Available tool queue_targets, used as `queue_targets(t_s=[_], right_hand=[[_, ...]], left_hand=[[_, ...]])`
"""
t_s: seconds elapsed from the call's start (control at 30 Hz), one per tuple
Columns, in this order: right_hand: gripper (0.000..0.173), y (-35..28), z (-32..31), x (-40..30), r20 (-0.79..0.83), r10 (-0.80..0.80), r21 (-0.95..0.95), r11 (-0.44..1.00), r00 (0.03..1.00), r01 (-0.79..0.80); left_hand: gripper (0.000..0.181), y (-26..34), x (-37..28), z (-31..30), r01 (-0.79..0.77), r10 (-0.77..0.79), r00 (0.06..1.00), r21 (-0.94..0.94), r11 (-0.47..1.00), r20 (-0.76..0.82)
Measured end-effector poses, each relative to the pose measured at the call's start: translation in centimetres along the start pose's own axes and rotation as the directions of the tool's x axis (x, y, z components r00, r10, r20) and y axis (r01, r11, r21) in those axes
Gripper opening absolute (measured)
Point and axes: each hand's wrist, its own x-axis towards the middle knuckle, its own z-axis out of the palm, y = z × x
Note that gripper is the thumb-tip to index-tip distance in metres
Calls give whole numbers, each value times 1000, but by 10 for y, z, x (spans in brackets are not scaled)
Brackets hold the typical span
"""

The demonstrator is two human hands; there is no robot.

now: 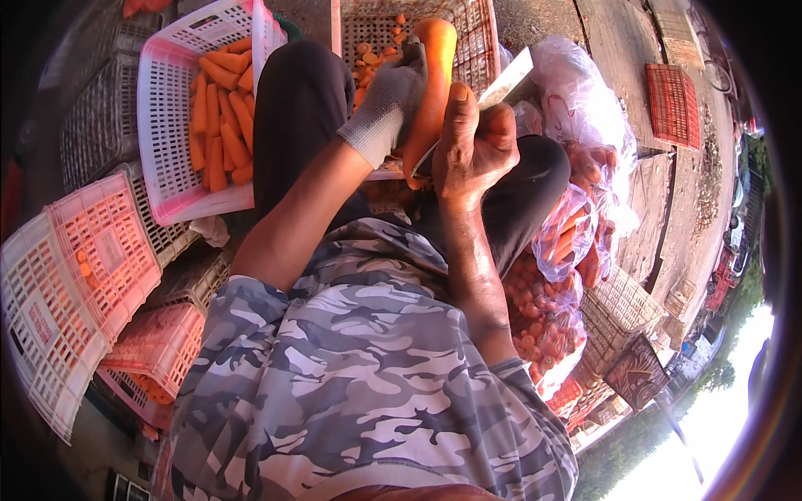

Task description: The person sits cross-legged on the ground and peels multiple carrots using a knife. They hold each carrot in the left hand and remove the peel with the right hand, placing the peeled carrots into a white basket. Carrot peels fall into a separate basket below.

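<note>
My left hand, in a grey glove, holds a large carrot upright in the picture, above a plastic crate between my knees. Bare, my right hand is closed around a knife, with its broad blade showing beyond the fingers. The right thumb lies close to the carrot's lower part; its handle is hidden in the fist. Cut carrot ends and slices lie in the crate. At the left stands a white and pink basket holding many whole carrots.
Stacked pink and white crates stand at the left. Clear plastic bags lie on the right, some holding carrots and cut pieces. More crates are below them; a red crate sits farther off.
</note>
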Motion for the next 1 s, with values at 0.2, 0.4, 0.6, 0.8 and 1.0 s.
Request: queue_targets(t_s=[0.2,0.4,0.6,0.8,1.0], right_hand=[[41,4,7,25,-22,11,-63,998,1000,-12],[43,20,28,56,-52,-48,-54,997,997,46],[39,67,46,102,-23,-123,-232,966,992,115],[43,98,23,152,-98,-125,-362,929,987,82],[38,51,-6,74,1,201,-39,979,980,-201]], left_hand=[[38,10,-16,-7,79,-128,989,-459,885,-75],[52,1,-9,-67,412,-65,632,-406,-816,773],[58,17,-31,-67,501,-25,601,-401,-767,799],[62,-23,-40,-40,575,-71,761,-721,-387,645],[60,-31,-19,-2,186,133,625,18,-982,769]])
